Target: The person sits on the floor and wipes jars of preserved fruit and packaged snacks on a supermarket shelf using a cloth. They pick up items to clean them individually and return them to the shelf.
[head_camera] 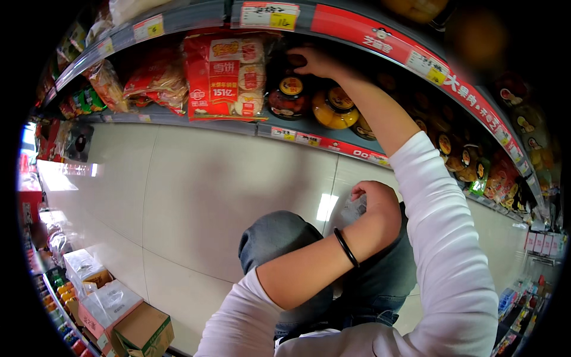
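Observation:
My right hand (314,63) reaches into the lower shelf, thumb and fingers apart beside a dark, reddish item at the back; whether it grips that item is unclear. Below it, at the shelf's front, stand a jar of dark red fruit (285,101) and a jar of yellow fruit (328,115), both with printed lids. A red bag of rice crackers (214,80) stands upright to their left. My left hand (380,196) hangs over my knee, its fingers closed on crumpled clear plastic (354,208). A black bangle (346,247) circles the left forearm.
Above my right hand runs the upper shelf's edge (348,27) with price tags. More jars (446,145) line the shelf to the right, and snack bags (156,82) lie to the left. Cardboard boxes (145,328) stand on the floor at the lower left, beside another stocked shelf.

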Demonstrator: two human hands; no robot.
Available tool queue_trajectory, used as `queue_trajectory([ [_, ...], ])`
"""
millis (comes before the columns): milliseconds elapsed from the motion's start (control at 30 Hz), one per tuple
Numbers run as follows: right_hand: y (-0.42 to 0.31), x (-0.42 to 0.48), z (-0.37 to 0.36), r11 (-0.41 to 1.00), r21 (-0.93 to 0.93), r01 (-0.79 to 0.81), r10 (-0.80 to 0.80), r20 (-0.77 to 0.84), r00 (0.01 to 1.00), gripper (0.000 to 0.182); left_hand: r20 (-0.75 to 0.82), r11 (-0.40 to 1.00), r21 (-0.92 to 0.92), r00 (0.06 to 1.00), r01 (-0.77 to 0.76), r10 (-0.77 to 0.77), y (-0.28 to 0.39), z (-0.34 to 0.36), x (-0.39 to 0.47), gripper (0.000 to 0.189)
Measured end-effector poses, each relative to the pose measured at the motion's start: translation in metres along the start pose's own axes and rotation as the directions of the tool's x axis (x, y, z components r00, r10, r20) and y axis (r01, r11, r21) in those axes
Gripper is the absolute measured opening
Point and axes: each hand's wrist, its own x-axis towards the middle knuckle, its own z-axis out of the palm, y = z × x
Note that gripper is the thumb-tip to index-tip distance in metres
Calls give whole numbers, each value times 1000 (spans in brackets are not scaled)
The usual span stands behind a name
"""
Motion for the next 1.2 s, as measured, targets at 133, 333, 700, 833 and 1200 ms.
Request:
queue_trajectory([
  [133, 3, -48, -29, 980, 158, 119, -92, -167, 982, 53, -210, 984, -118, 965, 135, -158, 0, 6, 33, 44],
  [333, 32, -188, -92, 970, 122, -210, 183, 199, 963, 56, -32, 988, -146, 998, 54, -59, 7, -8, 54, 40],
  [700, 81, -224, -78, 945, 283, -164, 104, 216, 971, 72, -41, 999, 50, 999, 1, 1, 57, -12, 75, 43],
  [833, 88, -215, -80, 945, 271, -183, 109, 266, 958, 72, -34, 997, 58, 998, 54, -52, 60, -7, 77, 44],
  [1200, 85, -220, -79, 933, 286, -219, 147, 252, 956, 69, -17, 994, 97, 999, 51, -50, 62, -4, 78, 41],
])
